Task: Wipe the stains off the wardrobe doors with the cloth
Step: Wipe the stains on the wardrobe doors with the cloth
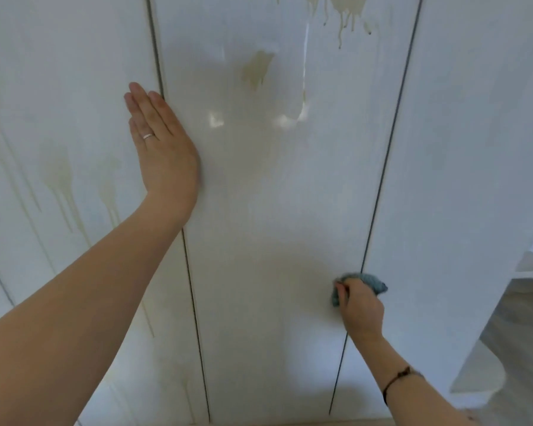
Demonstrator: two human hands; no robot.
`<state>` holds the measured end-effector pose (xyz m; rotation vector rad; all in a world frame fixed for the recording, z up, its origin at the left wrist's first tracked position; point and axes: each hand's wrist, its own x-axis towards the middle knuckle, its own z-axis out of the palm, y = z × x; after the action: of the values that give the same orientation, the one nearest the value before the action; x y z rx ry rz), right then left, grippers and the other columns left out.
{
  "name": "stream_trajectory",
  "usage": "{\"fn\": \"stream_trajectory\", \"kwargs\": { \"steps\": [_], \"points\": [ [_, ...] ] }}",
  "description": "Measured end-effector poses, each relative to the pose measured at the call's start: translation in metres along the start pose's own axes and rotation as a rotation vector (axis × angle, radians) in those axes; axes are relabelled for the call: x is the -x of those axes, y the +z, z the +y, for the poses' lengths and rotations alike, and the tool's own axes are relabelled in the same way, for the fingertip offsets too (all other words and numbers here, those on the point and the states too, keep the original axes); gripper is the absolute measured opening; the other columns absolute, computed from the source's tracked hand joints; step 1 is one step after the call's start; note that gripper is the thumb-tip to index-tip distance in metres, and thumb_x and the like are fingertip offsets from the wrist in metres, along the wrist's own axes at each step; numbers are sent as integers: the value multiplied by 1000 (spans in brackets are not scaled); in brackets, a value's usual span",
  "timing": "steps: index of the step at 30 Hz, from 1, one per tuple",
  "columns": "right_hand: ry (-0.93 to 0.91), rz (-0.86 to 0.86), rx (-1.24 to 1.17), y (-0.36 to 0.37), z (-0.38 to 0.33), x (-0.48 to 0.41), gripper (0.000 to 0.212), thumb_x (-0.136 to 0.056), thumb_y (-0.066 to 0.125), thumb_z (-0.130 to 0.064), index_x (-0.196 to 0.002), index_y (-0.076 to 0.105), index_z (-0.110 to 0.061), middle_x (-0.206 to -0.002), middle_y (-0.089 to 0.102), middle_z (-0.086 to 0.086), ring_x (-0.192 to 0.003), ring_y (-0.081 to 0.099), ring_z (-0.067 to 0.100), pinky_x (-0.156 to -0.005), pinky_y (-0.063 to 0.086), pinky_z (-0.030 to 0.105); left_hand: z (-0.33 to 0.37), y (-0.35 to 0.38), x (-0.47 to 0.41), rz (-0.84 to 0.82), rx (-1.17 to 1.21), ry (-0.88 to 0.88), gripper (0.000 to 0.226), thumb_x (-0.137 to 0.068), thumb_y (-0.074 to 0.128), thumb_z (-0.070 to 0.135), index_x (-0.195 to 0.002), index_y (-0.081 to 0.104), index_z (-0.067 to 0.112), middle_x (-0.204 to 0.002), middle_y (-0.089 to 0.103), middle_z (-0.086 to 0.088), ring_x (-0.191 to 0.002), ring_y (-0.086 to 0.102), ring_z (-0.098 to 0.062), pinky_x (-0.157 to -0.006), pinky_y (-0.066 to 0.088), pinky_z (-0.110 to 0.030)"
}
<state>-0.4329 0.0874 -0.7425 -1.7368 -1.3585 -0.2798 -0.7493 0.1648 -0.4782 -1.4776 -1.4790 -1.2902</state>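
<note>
Up close, tall glossy white wardrobe doors (274,210) streaked with yellowish drip stains (256,69), left hand (162,142) flat with straight fingers pressed across a door seam, right hand (359,309) low down gripping a bunched teal cloth (373,282) against the middle door.

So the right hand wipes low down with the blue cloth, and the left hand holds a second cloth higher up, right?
No: the head view shows the left hand empty, flat on the doors. Only the right hand holds the cloth.
</note>
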Motion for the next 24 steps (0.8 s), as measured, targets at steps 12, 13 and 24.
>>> {"fn": "stream_trajectory", "kwargs": {
  "steps": [12,13,24],
  "points": [
    [-50,453,-239,-94,-160,-161,25,-104,46,-46,-87,45,-27,-71,56,-10,-66,53,13,-60,33,30,-11,-4,7,-9,30,55,50,-101,-3,-7,-151,0,-14,-156,8,-41,-147,13,-51,-121,23,-50],
    [-107,422,-229,-89,-180,-160,27,-103,46,-47,-85,46,-27,-69,55,-11,-65,54,14,-58,32,30,-14,-5,6,-4,27,73,51,-102,-2,-7,-152,3,-13,-156,10,-40,-147,15,-50,-120,26,-49],
    [-986,275,38,-51,-304,-169,19,-87,72,-32,-99,67,-18,-85,69,-2,-68,67,23,-46,44,29,-61,-7,1,-85,-72,308,56,-99,-4,2,-154,-5,-9,-161,-4,-32,-151,4,-45,-120,23,-50]
  ]
}}
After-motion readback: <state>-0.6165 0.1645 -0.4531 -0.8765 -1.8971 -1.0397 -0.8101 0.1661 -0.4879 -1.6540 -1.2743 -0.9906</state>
